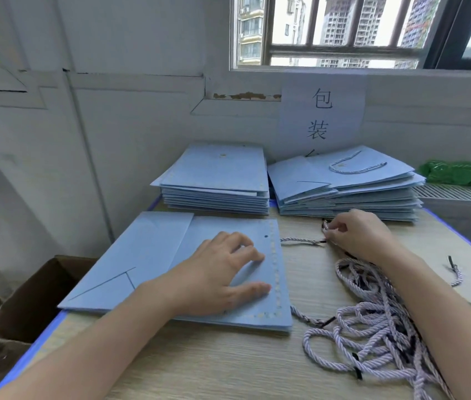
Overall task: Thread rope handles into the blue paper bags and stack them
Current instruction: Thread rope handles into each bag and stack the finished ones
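Both hands are at work: the left hand point(222, 272) lies flat, fingers spread, on the blue paper bag point(153, 269) at the front of the desk point(228, 365), while the right hand point(355, 235) pinches the dark-tipped end of a rope handle point(300, 241) just beside the bag's punched hole point(266, 236). Judging by the layout, the far right stack point(349, 189) is finished, one handle showing on top. The far left stack point(217, 180) looks unthreaded, and a tangle of ropes point(372, 327) waits, so plenty remains.
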Demonstrator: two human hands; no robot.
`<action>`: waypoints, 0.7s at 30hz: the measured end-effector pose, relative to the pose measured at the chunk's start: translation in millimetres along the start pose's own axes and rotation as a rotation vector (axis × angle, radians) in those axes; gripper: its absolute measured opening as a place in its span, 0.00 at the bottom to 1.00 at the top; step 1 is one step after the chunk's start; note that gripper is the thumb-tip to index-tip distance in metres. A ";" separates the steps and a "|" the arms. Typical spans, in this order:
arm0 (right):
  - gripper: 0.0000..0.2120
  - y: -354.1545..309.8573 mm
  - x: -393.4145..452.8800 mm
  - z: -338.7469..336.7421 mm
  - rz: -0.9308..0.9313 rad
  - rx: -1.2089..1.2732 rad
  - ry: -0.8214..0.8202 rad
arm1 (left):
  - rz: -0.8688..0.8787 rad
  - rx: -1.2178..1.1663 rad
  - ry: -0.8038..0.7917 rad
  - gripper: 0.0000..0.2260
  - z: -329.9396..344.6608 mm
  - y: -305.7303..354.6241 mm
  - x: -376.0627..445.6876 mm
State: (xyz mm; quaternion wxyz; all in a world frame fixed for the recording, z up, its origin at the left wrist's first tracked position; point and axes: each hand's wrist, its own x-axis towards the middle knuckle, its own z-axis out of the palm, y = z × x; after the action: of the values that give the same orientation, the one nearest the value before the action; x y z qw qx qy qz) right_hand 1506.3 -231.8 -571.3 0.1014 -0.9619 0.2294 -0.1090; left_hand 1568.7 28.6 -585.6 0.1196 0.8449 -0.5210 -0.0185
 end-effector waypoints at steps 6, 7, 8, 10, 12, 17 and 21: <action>0.04 -19.1 -13.4 -7.0 -0.168 0.155 -0.179 | -0.024 -0.020 -0.033 0.27 -2.9 3.1 -1.8; 0.04 -20.8 -15.1 -9.4 -0.183 0.135 -0.200 | -0.030 -0.023 -0.035 0.27 -3.7 3.8 -2.0; 0.04 -21.8 -16.6 -11.2 -0.190 0.123 -0.208 | -0.037 -0.025 -0.034 0.27 -4.2 4.0 -1.8; 0.06 -24.4 -18.4 -12.1 -0.191 0.149 -0.197 | -0.065 -0.019 -0.029 0.30 -4.3 4.3 -1.4; 0.11 -29.0 -19.6 -10.1 -0.204 0.184 -0.142 | -0.102 0.000 -0.022 0.36 -2.8 4.7 -1.2; 0.06 -40.2 -22.4 -11.0 -0.270 0.368 -0.061 | -0.156 0.018 -0.029 0.44 1.3 10.1 -1.6; 0.09 -51.9 -28.7 -12.4 -0.357 0.663 -0.218 | -0.140 -0.043 -0.075 0.39 -1.9 10.2 -1.6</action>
State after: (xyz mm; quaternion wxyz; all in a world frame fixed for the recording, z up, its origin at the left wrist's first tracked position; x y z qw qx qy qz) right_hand 1499.9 -174.9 -551.4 0.4100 -0.9076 -0.0015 -0.0903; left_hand 1559.4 26.0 -581.7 0.1168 0.8753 -0.4641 -0.0695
